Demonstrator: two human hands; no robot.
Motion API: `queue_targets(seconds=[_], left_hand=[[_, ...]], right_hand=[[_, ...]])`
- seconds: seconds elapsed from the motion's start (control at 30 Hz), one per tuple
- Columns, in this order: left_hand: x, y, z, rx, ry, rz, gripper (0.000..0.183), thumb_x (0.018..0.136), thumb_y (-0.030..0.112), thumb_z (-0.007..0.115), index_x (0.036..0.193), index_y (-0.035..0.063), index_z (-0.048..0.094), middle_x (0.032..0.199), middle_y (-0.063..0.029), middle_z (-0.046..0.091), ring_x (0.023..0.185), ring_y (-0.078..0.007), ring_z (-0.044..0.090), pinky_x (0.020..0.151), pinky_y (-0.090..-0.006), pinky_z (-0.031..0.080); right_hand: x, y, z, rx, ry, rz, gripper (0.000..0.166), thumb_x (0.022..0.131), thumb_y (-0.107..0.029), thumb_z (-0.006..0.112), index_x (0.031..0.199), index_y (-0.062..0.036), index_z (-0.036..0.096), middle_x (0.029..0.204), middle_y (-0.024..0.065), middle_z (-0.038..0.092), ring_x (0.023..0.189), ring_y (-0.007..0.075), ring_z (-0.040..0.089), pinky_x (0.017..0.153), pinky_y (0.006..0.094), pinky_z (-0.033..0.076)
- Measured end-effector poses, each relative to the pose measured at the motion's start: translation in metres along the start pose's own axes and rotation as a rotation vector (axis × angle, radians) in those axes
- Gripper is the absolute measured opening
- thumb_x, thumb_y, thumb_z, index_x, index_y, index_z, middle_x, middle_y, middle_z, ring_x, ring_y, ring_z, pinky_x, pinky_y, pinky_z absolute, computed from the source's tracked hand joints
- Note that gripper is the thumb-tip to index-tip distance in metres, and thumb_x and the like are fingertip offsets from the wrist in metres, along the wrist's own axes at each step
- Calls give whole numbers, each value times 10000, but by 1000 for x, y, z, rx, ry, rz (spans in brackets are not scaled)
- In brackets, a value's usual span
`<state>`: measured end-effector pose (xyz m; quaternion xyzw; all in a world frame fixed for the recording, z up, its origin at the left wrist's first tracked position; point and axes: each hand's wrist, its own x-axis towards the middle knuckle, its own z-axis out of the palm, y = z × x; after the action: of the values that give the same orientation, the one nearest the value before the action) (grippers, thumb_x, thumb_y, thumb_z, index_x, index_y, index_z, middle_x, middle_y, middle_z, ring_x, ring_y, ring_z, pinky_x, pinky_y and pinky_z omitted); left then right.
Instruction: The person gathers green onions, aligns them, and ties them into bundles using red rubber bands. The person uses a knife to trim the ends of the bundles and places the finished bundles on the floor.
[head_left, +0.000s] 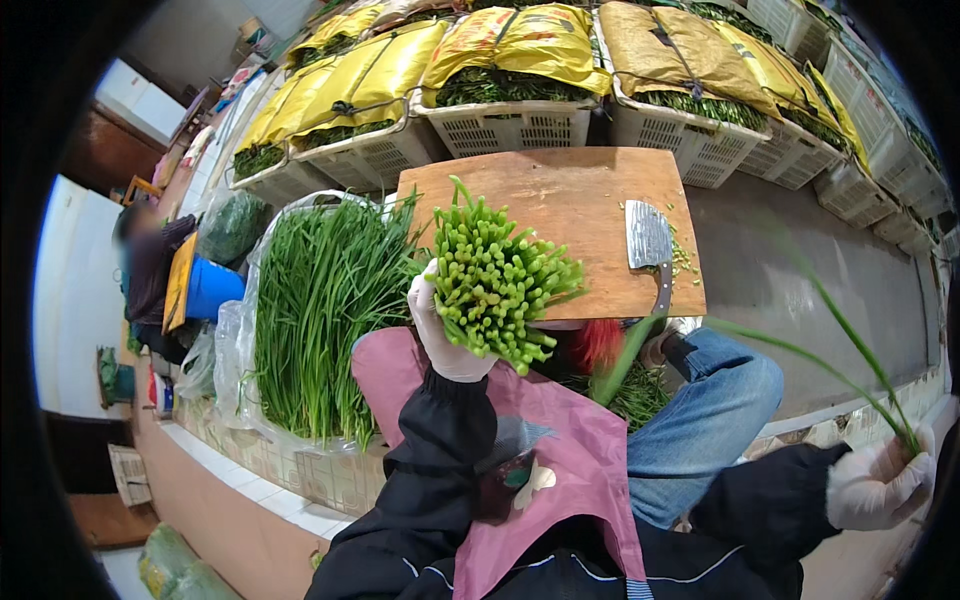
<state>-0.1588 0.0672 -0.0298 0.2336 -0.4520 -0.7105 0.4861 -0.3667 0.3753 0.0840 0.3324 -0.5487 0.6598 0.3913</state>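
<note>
My left hand (450, 341), in a pale glove, grips a thick bunch of green garlic chives (499, 281), its stem ends facing up at me. Far out to the right, my gloved right hand (877, 484) pinches a few loose chive blades (832, 300) that arc up and leftward. A wooden board (555, 187) lies beyond the bunch. On its right side rests a cleaver (649, 236) with a dark handle, beside small green cut bits (684, 259). A large heap of long chives (322, 315) lies in clear plastic at my left.
White plastic crates (510, 127) packed with greens under yellow sacks (525, 37) line the far side. Loose greens (637, 397) lie below the board, between my legs. At the left, another person (150, 255) sits by a blue bucket (214, 289). A tiled ledge (300, 469) runs along my left.
</note>
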Motion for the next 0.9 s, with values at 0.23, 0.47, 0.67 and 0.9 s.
queue_targets(seconds=[0.23,0.47,0.67,0.9], left_hand=[[-19,11,-6,-583,-74,-264,252,845,196,499,1014,11,525,1007,-98,570,948,-219,566,830,-347,468],[-27,4,-10,753,-113,838,409,745,65,617,1121,18,463,1058,-107,537,982,-231,529,847,-354,423],[-44,5,-35,945,-113,390,577,689,-15,655,1198,45,391,1107,-116,482,992,-256,508,872,-380,392],[-47,6,-30,910,-146,575,575,690,10,659,1196,44,389,1094,-122,486,980,-260,511,856,-392,396]], right_hand=[[-59,-18,60,-146,-1492,219,290,680,-136,731,913,-22,599,834,118,637,782,221,621,673,299,481],[-56,-65,141,258,-1021,273,276,685,-121,719,925,-21,626,862,125,627,773,253,618,681,310,492],[-63,-64,154,26,-871,-100,135,762,-136,649,764,-75,529,669,62,539,582,211,544,530,300,444],[-39,-33,156,402,-1134,236,303,849,-260,573,944,28,571,810,119,613,731,206,588,668,289,463]])
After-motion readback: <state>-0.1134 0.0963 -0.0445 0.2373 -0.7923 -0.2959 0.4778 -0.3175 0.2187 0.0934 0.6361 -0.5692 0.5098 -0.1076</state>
